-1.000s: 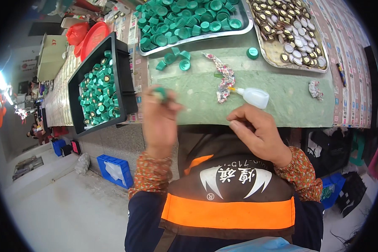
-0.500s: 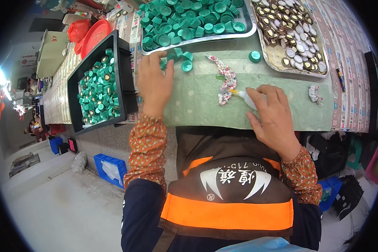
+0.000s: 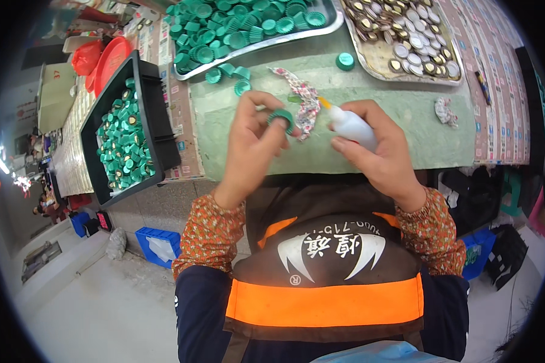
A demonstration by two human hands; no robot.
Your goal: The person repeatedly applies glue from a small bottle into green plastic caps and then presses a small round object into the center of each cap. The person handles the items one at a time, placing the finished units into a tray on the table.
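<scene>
Between the fingers and thumb of my left hand [image 3: 255,142] is a small green fluted cup [image 3: 280,121]. My right hand [image 3: 381,148] is closed round a white squeeze bottle [image 3: 352,128] with a yellow nozzle, which points left toward the cup. A crumpled floral cloth [image 3: 307,106] lies on the green mat [image 3: 430,142] just beyond the nozzle tip. Several more green cups lie loose on the mat past my left hand, among them one cup [image 3: 242,88]. Another, a single cup [image 3: 345,61], sits farther right.
A metal tray [image 3: 266,41] heaped with green cups is at the back. Beside it, a second tray [image 3: 406,77] holds round white and dark pieces. A black bin [image 3: 156,91] of filled green cups stands at left. A balled cloth [image 3: 445,112] and a pen [image 3: 483,88] lie at right.
My left hand has come back toward me from the loose cups, now pinching one. The bottle in my right hand has lifted off the cloth. The whole view has shifted slightly.
</scene>
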